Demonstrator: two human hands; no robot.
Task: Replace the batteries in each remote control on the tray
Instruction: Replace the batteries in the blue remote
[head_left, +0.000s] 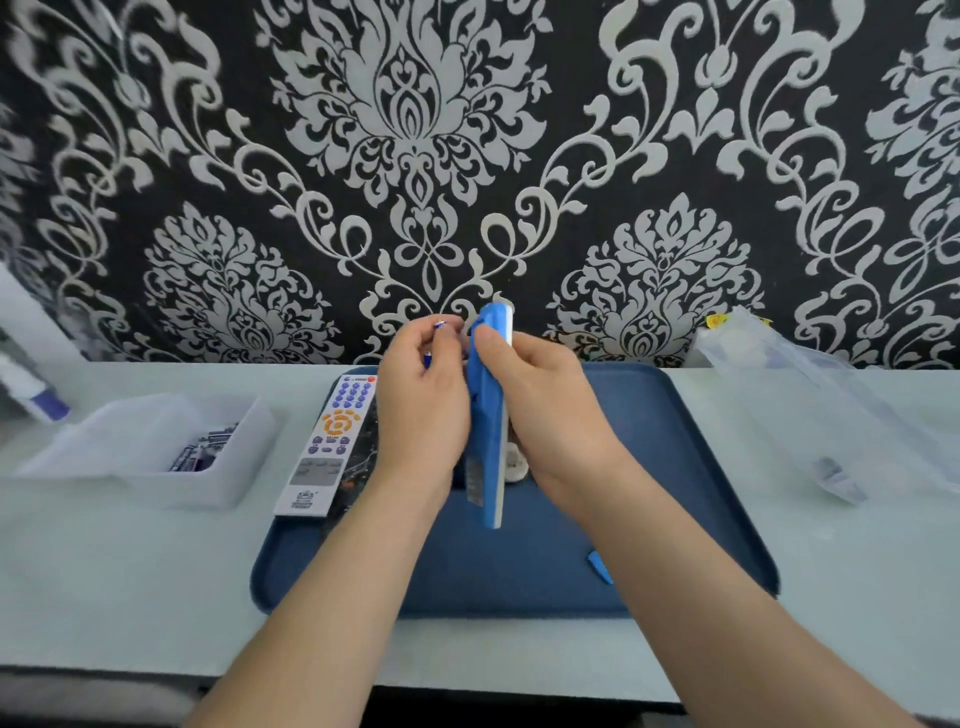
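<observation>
My right hand (540, 410) grips a blue-backed remote (487, 415) on edge above the dark blue tray (701, 467), its back turned to the left. Close beside it, my left hand (421, 400) pinches a small battery (439, 326) between its fingertips, near the remote's upper end. A white remote with blue and orange buttons (332, 441) lies face up at the tray's left side. A dark remote (358, 473) lies partly hidden next to it. A blue battery cover (600, 566) lies on the tray at the front right.
A clear plastic box (150, 452) holding several batteries stands left of the tray. A clear plastic bag (831, 410) lies on the table at the right. A small white object (514, 462) shows behind the held remote. The patterned wall stands right behind the table.
</observation>
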